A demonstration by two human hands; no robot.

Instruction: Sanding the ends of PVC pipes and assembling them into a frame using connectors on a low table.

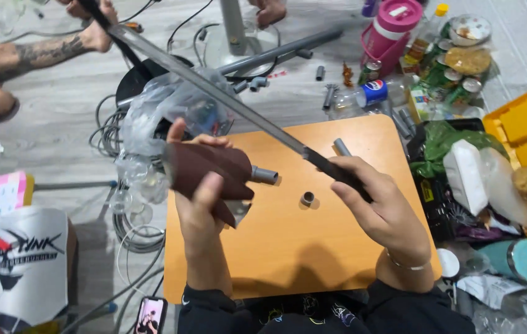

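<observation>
One grey pipe stub point(264, 175) pokes from brown sandpaper point(207, 170) at frame centre, gripped in the closed left hand point(204, 201). Right hand point(378, 201) clenches a long file point(214, 89) over the board point(300, 247). Loose wrapping could let the stub slip.

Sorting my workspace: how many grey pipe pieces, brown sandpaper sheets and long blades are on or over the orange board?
Grey pipe pieces: 3
Brown sandpaper: 1
Long blade: 1
Total: 5
</observation>
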